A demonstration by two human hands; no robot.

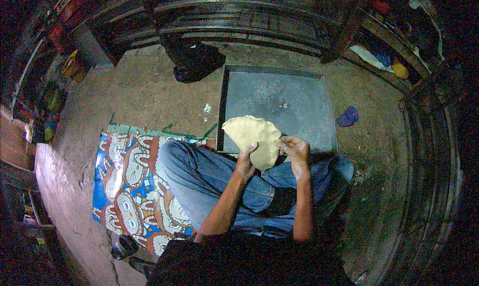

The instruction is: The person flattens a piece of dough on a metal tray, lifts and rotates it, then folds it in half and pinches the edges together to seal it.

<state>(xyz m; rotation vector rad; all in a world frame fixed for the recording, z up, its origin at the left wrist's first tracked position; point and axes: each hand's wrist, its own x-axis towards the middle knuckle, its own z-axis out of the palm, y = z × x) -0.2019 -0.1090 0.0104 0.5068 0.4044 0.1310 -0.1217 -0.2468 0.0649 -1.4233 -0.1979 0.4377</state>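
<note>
A pale, half-round folded piece of dough (pixel 254 136) with a scalloped edge is held up over my lap. My left hand (pixel 246 161) grips its lower side, with the thumb lying on the face of the dough. At the right edge my right hand (pixel 295 151) pinches the rim between its fingertips. Just beyond the dough lies a shallow, square metal tray (pixel 299 96) with a greyish, dusty bottom. The dough covers part of the tray's near left corner.
Beneath and left of my crossed legs spreads a colourful cartoon-print mat (pixel 132 186). A black plastic bag (pixel 194 61) sits past the tray's left corner, and a purple cup-like object (pixel 348 117) lies to its right. Dark slatted furniture (pixel 239 16) borders the far side. Dark footwear (pixel 124 247) rests near the mat.
</note>
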